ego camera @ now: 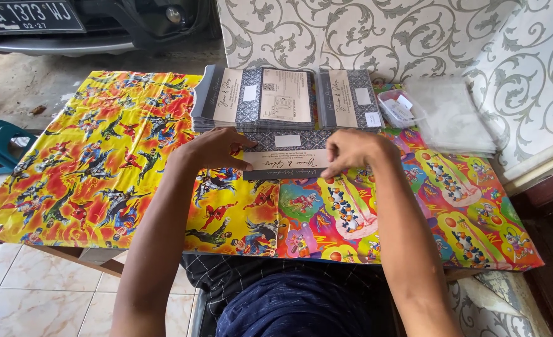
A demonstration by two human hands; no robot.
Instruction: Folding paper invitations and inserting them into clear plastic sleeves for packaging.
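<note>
1. Left hand [217, 148] and right hand [351, 151]: fingers closed, pinching opposite ends of the grey-and-cream patterned paper card [287, 161].
2. Card lies flat mid-counter [102, 187], near the stacks [270, 100].
3. Advisable: hold both ends level, edges aligned.

Both forearms are bare, with no sleeves, watch or bracelet in view. The left hand [217, 148] and right hand [351, 151] carry no rings or gloves that can be made out. At 6 o'clock sits dark navy cloth [289, 306] with soft folds, and above it, toward 7 o'clock, a black garment with thin pale checks [217, 278].
</note>
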